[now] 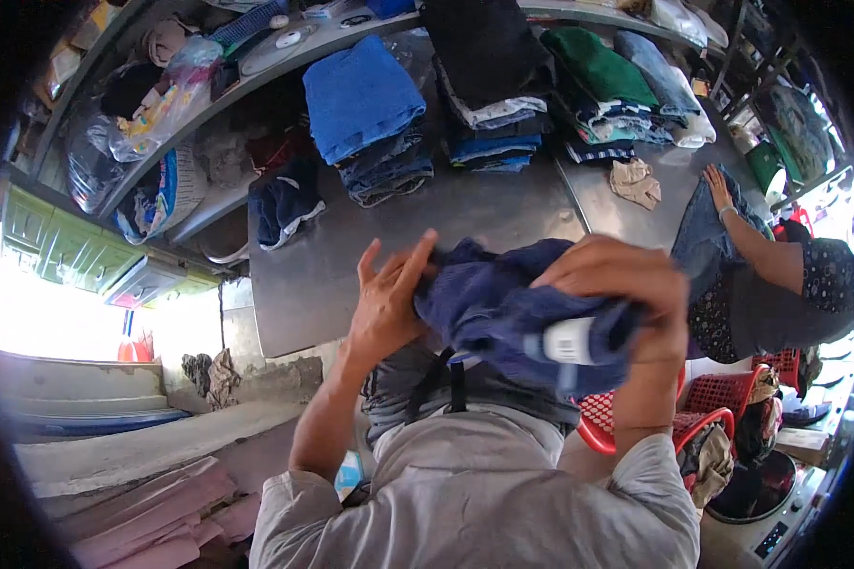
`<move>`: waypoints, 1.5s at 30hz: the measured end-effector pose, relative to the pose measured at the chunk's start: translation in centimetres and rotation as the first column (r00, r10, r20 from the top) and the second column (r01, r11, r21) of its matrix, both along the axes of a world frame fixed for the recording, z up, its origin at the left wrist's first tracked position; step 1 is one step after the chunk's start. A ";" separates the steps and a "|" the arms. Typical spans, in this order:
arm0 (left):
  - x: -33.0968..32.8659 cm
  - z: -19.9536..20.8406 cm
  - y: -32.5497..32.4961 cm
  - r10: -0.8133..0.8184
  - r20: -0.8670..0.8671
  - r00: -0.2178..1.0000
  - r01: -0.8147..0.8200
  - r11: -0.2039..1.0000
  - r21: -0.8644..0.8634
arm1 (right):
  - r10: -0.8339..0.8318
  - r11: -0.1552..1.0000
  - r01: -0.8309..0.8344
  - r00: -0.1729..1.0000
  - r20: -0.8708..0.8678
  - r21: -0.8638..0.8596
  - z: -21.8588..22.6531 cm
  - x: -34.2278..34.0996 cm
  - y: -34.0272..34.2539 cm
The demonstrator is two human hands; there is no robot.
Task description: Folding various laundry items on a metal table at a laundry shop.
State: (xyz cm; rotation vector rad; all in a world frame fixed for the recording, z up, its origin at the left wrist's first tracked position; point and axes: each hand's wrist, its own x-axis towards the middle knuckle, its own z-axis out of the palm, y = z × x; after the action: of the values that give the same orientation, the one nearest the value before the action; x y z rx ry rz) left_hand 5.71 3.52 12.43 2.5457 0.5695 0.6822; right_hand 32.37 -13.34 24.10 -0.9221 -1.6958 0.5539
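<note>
A bunched dark blue garment (489, 308) hangs in front of my torso, over the near edge of a metal table (323, 294). A pale printed label (567, 340) shows on its right part. My right hand (626, 275) is closed over the garment's upper right side, with the fingers bent across the cloth. At its left end my left hand (384, 303) meets the cloth. Some of the left fingers point up and apart, while the thumb side is hidden against the fabric. Motion blurs the garment, so its exact kind is unclear.
Folded clothes stand in stacks at the back, topped by blue (365, 100), black (489, 71) and green (598, 66) pieces. A navy garment (285, 204) and beige cloth (634, 182) lie on the table. At right, another person's hand (718, 188) rests on denim. Red chairs (716, 398) stand nearby.
</note>
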 end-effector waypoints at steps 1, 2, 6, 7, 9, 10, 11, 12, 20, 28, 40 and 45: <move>-0.7 0.9 0.3 -0.042 -0.190 0.981 0.016 0.991 -0.134 | -0.097 0.995 0.101 0.989 -0.109 0.029 0.3 -0.1 -0.4; -1.7 1.8 0.8 -0.068 -0.132 0.989 0.054 0.993 -0.106 | -0.236 0.968 0.247 0.954 -0.187 0.038 0.3 -0.1 -0.8; -7.0 4.3 5.0 -0.006 -0.007 1.000 0.002 0.874 -0.486 | -0.612 0.786 0.506 0.717 -0.333 -0.356 -3.1 1.9 0.4; -7.4 4.2 6.6 0.061 -0.070 0.996 -0.087 0.875 -0.476 | -0.639 0.749 0.489 0.713 -0.289 -0.448 -4.7 2.7 1.5; -7.0 2.6 9.9 0.245 -0.061 0.968 -0.250 0.895 -0.369 | -0.582 0.711 0.304 0.760 -0.289 -0.633 -9.0 4.3 4.9; -6.7 1.0 10.9 0.378 -0.026 0.925 -0.371 0.888 -0.271 | -0.585 0.646 0.296 0.784 -0.207 -0.703 -11.4 4.8 6.7; -7.3 -0.8 11.1 0.476 -0.047 0.878 -0.473 0.879 0.060 | -0.557 0.608 0.278 0.816 -0.150 -0.744 -14.1 4.9 8.0; -8.0 -2.5 11.3 0.571 -0.027 0.820 -0.517 0.760 0.394 | -0.557 0.581 0.604 0.784 0.275 -0.545 -16.7 4.5 8.4; -10.8 -11.3 -2.3 0.606 -0.114 0.788 -0.587 0.680 -0.440 | -0.688 0.472 0.819 0.574 0.444 -0.328 -23.7 0.7 1.9; -5.4 -13.3 -5.6 0.611 -0.330 0.720 -0.620 0.353 -0.701 | -0.696 0.448 0.673 0.676 0.243 -0.588 -25.3 0.8 3.3; -6.4 -10.7 -4.3 0.573 -0.188 0.797 -0.253 0.034 -0.967 | -0.676 0.378 0.621 0.692 0.255 -0.687 -24.0 1.6 4.1; -7.1 -4.0 5.8 0.626 0.339 0.702 -0.215 0.640 -0.738 | -0.711 0.665 0.377 0.582 -0.394 -0.645 -19.4 4.7 7.5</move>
State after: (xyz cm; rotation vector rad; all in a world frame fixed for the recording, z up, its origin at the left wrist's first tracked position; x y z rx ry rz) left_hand -1.39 9.32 8.45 1.4151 1.0175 1.1281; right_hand 37.03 -5.81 4.72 -1.3968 -0.5597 0.7581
